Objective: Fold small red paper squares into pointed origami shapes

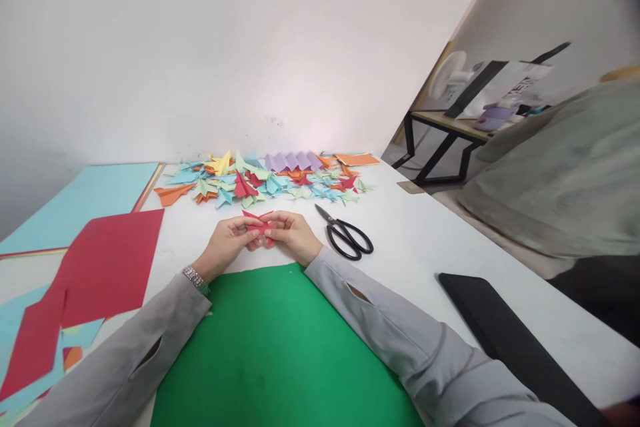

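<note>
Between my two hands is a small folded piece of red paper (261,229), held above the table just past the far edge of a green sheet (280,340). My left hand (229,240) pinches its left side with thumb and fingers. On the other side, my right hand (293,233) grips it the same way. The fingers hide much of the folds, so its exact shape is unclear. Black-handled scissors (345,233) lie to the right of my right hand, blades pointing away. Behind the hands spreads a pile of folded paper figures (245,183) in several colours.
Red sheets (115,260) and light blue sheets (95,193) lie at the left, with paper scraps (83,333) nearer. A purple pleated paper (294,161) stands by the wall. A long black object (500,327) lies at the right. Beyond the table edge sits a person (550,173).
</note>
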The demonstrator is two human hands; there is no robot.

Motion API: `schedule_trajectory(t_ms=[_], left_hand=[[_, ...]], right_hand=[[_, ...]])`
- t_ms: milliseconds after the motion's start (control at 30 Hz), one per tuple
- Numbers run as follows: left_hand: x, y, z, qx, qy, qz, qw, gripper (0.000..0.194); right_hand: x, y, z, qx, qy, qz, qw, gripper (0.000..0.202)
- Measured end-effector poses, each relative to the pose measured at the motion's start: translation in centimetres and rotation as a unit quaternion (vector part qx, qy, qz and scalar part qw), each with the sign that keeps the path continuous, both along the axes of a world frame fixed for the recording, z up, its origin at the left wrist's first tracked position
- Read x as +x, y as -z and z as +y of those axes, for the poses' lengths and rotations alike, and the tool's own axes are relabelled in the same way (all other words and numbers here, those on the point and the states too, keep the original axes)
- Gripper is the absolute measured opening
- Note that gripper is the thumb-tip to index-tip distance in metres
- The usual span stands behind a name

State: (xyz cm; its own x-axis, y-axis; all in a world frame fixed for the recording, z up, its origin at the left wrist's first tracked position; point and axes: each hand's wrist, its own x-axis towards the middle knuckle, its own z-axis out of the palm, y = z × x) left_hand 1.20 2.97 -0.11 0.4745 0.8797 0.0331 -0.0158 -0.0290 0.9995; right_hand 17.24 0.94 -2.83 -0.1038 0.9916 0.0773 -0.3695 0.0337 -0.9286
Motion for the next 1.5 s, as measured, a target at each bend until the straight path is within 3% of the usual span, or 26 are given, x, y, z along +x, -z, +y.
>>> schedule_trajectory(t_ms=[233, 633, 967, 1500], left_hand=[[-0.2, 0.45, 0.41, -0.015, 0.003, -0.027, 1.0, 0.03], [0.18, -0.21, 0.02, 0.007, -0.015, 0.015, 1.0, 0.031], [-0.26, 0.29, 0.44, -0.012, -0.003, -0.025, 1.0, 0.029], [-0.06, 0.21, 0.23, -0.002, -0.02, -0.007, 1.0, 0.028]], right_hand=[[0.1, -0.04, 0.07, 0.001, -0.012, 0.022, 1.0, 0.03], [0.05, 0.07, -0.13, 0.026, -0.013, -0.032, 0.999, 0.037], [-0.16, 0.03, -0.17, 0.029, 0.004, -0.012, 1.0, 0.026], [-0.11, 0.15, -0.25, 0.059, 0.027, -0.052, 0.997, 0.029]])
